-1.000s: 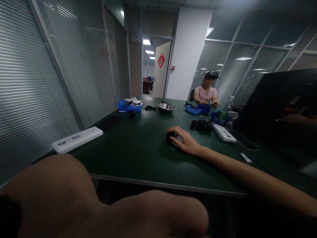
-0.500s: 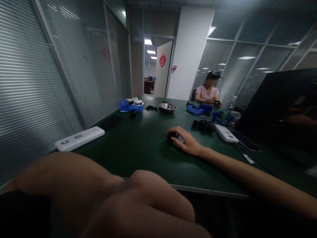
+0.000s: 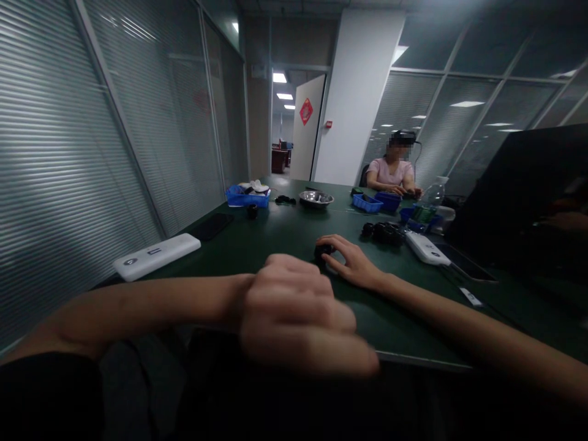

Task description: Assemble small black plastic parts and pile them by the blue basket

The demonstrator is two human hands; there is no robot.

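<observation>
Far left: white bar (image 3: 157,256) lying on the green bench (image 3: 271,231), dark flat phone (image 3: 212,226) just beyond it. Next, blue basket (image 3: 248,201), full. Left hand (image 3: 298,312) hangs over the near bench edge, blurred, fingers curled; palm side hidden, can't tell if it holds anything. Best held clear of the other hand, so it doesn't knock it. Metal bowl (image 3: 316,199) sits farther back. Mid-bench: small black round thing (image 3: 320,253), cupped by the right hand (image 3: 351,263), fingers over the top, thumb on the near side. Underside hidden; seems to rest on the bench. Light, even pressure from thumb and fingers should do; a rounded thing like that could roll if squeezed off-centre. Right of it, black pieces (image 3: 388,233) lie near, well worth leaving elbow room from.
</observation>
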